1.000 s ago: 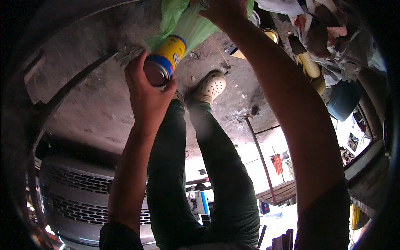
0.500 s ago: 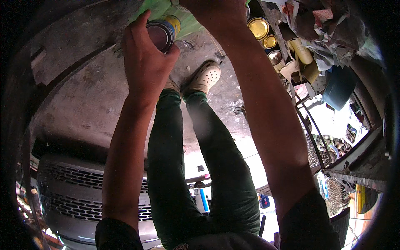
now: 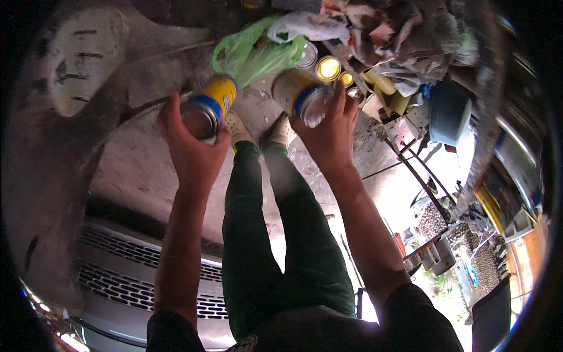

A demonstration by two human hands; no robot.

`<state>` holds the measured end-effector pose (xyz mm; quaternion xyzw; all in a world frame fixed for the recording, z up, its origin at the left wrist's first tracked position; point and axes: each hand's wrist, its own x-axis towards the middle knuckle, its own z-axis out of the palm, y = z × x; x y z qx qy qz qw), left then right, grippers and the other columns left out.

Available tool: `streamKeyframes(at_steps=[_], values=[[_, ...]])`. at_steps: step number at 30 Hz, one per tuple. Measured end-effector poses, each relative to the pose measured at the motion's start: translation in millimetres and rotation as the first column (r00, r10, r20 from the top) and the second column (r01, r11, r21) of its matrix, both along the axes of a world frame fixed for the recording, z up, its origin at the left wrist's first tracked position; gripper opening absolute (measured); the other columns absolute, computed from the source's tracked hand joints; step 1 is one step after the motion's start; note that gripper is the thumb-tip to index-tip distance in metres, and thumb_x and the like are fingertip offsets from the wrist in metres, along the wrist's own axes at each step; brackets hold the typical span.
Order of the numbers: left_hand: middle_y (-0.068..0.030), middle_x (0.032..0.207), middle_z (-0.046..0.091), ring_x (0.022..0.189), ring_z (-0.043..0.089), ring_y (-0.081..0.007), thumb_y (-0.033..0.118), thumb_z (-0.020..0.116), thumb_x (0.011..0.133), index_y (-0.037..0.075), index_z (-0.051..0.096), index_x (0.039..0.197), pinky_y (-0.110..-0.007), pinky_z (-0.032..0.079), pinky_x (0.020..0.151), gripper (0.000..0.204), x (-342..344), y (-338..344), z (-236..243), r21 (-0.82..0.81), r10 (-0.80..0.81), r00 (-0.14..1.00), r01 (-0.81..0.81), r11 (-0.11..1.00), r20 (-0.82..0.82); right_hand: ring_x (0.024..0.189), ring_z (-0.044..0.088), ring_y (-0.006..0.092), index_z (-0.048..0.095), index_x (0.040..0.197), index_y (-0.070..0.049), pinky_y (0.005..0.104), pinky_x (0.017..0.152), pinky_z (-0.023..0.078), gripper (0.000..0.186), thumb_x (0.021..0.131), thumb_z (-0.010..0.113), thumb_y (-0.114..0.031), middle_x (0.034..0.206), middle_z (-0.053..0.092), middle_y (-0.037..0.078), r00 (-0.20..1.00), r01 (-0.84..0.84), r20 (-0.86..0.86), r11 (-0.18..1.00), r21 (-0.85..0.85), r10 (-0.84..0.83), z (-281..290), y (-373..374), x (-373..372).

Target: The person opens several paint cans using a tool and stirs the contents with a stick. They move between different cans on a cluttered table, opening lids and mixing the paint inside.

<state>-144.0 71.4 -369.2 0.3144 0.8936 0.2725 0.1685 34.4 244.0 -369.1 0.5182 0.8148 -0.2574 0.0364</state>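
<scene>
My left hand (image 3: 192, 154) is wrapped round a yellow and blue can (image 3: 219, 97), which tilts with its round metal end toward me. A second can (image 3: 290, 91), yellowish with a blue band and a little blurred, is in the grip of my right hand (image 3: 331, 138). It leans too, and its shiny end faces me. The two cans are apart, both held above the floor. Just beyond them lies a crumpled green plastic bag (image 3: 252, 56), with a white plastic bag (image 3: 308, 26) against it.
Several round tins (image 3: 328, 68) stand right of the green bag. Crumpled paper (image 3: 404, 41) heaps up behind them, near a blue-grey container (image 3: 450, 114) and a metal frame (image 3: 413, 170). A grey car grille (image 3: 120, 276) is at lower left. My clogs (image 3: 282, 130) are on the concrete floor.
My right hand has come back from the bag area and now shows a can in its grip. My left hand still holds its can, slightly lower. The view has shifted, showing more of the bags.
</scene>
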Motion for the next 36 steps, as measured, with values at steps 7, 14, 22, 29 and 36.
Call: streamKeyframes(at_steps=[7, 14, 22, 29, 36], values=[[-0.0287, 0.146, 0.041, 0.137, 0.042, -0.0487, 0.009, 0.084, 0.068, 0.001, 0.03, 0.155, -0.057, 0.038, 0.115, 0.103, 39.6, -41.6, 123.0, 0.011, -0.099, 0.989, 0.098, 0.995, 0.111, 0.13, 0.044, 0.0483, 0.024, 0.159, 0.0, 0.0561, 0.112, 0.038, 0.114, 0.07, 0.089, -0.029, 0.137, 0.044, 0.029, 0.985, 0.068, 0.165, 0.991, -0.115, -0.049, 128.1, -40.8, 124.9], [-0.0294, 0.151, 0.034, 0.143, 0.036, -0.0495, 0.004, 0.085, 0.069, 0.002, 0.023, 0.157, -0.057, 0.037, 0.118, 0.108, 53.3, -65.9, 259.6, -0.066, -0.192, 0.98, 0.195, 0.979, 0.051, 0.132, 0.046, 0.0445, 0.023, 0.162, -0.007, 0.0575, 0.109, 0.041, 0.121, 0.065, 0.089, -0.036, 0.142, 0.045, 0.024, 0.918, 0.171, 0.38, 0.977, -0.128, -0.111, 247.0, -67.3, 247.7], [-0.0283, 0.152, 0.035, 0.143, 0.038, -0.0478, 0.004, 0.082, 0.065, -0.001, 0.029, 0.155, -0.056, 0.035, 0.12, 0.103, 61.8, -57.7, 343.5, 0.022, -0.026, 0.994, 0.028, 0.999, -0.105, 0.132, 0.046, 0.0432, 0.026, 0.161, -0.004, 0.0564, 0.109, 0.041, 0.121, 0.065, 0.089, -0.041, 0.143, 0.044, 0.023, 0.905, 0.235, 0.375, 0.971, -0.046, -0.201, 296.4, -52.0, 337.5], [-0.0297, 0.153, 0.035, 0.145, 0.035, -0.0482, 0.005, 0.08, 0.067, -0.002, 0.029, 0.156, -0.055, 0.03, 0.122, 0.102, 82.1, -5.1, 383.1, 0.051, -0.158, 0.97, 0.17, 0.984, -0.187, 0.134, 0.044, 0.0455, 0.023, 0.163, -0.007, 0.0566, 0.108, 0.043, 0.126, 0.062, 0.09, -0.042, 0.145, 0.043, 0.025, 0.901, 0.303, 0.345, 0.951, -0.066, -0.263, 307.9, -49.7, 354.8], [-0.0277, 0.153, 0.037, 0.144, 0.037, -0.047, 0.007, 0.079, 0.069, 0.001, 0.03, 0.157, -0.057, 0.032, 0.12, 0.101, 121.6, 69.3, 410.7, 0.122, -0.373, 0.91, 0.398, 0.909, -0.182, 0.135, 0.044, 0.0469, 0.024, 0.162, -0.007, 0.0572, 0.109, 0.044, 0.125, 0.063, 0.091, -0.041, 0.146, 0.042, 0.028, 0.844, 0.521, 0.192, 0.85, -0.069, -0.501, 307.4, -86.4, 371.4]])
